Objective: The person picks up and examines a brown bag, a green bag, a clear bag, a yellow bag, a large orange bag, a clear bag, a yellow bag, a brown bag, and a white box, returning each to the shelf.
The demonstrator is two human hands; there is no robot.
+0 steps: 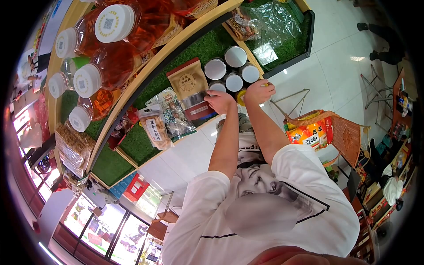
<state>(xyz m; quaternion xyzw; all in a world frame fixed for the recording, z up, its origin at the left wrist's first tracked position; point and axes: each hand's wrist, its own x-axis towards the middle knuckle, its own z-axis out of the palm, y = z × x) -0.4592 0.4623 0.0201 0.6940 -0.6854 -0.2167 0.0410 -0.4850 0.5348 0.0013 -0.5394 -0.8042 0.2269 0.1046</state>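
round containers (233, 82) on turf (204, 47), contents hidden, left hand (219, 102) and right hand (259, 92) alongside, grips unclear

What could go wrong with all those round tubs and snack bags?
The round tubs stand close together, so the left hand or right hand might knock one into another. The small bag with the white label lies at the shelf's edge and could slip to the floor.
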